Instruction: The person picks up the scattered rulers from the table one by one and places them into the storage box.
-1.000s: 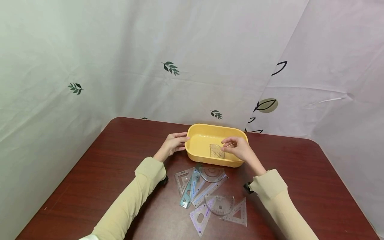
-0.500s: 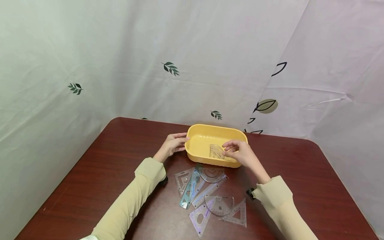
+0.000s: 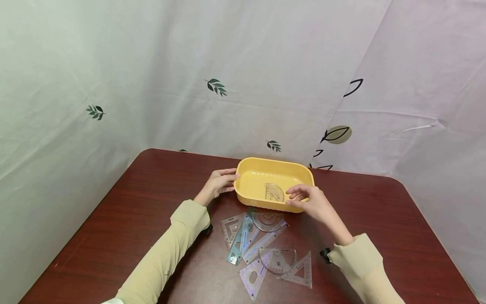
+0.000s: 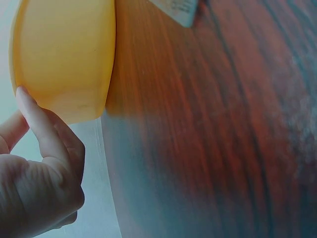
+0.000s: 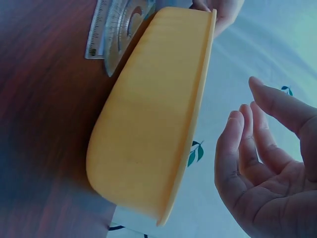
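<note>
A yellow plastic basin (image 3: 265,164) stands near the table's back edge. At its left end my left hand (image 3: 219,182) holds the rim, thumb over the edge and fingers along the outside; the left wrist view shows the thumb (image 4: 30,106) at the rim. Inside the basin lies a small clear protractor (image 3: 274,192). My right hand (image 3: 309,202) hovers over the basin's front right rim, fingers loosely bent, thumb apart from them and nothing between. The right wrist view has this hand (image 5: 270,168) beside the basin's outer wall (image 5: 143,114).
In front of the basin lie clear rulers (image 3: 264,240), a bluish ruler (image 3: 236,249), set squares (image 3: 253,276) and two semicircular protractors (image 3: 278,261), partly overlapping. The dark red wooden table (image 3: 152,202) meets a pale leaf-print curtain (image 3: 243,105) behind.
My right hand has drawn back from the small protractor toward the front right rim, leaving it lying in the basin. The left hand stays at the rim.
</note>
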Tool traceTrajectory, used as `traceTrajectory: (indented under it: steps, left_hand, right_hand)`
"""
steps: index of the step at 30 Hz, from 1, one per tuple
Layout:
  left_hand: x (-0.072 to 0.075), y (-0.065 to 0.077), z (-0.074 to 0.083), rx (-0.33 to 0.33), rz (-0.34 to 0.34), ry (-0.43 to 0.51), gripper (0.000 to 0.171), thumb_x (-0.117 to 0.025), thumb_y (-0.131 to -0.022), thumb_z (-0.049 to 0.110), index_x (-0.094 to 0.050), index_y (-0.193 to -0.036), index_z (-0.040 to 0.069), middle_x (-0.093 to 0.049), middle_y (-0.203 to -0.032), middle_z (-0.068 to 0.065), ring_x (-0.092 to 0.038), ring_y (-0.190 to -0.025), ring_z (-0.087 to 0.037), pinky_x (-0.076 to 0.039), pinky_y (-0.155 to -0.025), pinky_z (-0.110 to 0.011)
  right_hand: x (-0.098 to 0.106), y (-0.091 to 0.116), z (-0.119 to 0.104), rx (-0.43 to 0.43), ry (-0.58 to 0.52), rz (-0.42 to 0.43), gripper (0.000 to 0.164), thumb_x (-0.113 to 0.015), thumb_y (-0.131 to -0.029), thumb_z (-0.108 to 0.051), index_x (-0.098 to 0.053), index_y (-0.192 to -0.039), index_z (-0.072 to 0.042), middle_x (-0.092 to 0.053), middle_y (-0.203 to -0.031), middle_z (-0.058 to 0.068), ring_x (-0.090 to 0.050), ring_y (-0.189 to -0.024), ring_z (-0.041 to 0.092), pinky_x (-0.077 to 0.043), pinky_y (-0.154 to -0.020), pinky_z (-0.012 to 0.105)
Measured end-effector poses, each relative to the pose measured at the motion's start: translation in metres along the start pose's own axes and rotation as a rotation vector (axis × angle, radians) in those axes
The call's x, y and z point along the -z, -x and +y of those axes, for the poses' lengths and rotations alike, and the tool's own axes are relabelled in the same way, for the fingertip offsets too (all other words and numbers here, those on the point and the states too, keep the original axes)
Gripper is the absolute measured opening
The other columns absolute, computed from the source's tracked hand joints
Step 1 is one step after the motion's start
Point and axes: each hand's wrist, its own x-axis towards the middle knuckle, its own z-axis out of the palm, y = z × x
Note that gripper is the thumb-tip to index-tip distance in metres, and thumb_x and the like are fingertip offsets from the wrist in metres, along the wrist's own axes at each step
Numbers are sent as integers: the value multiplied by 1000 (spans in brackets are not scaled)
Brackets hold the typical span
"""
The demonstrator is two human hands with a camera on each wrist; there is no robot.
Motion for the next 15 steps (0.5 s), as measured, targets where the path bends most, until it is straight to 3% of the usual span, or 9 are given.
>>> traceTrajectory:
  steps: [15]
  left_hand:
    - [0, -1, -1, 4, 0, 3, 47, -69, -90, 17, -56, -135, 12, -65, -119, -16, -67, -68, -7, -58, -60, -18]
  right_hand:
    - [7, 23, 13, 37, -38, -84, 28, -78, -80, -12, -68, -103, 2, -69, -87, 9, -62, -72, 7, -52, -63, 18]
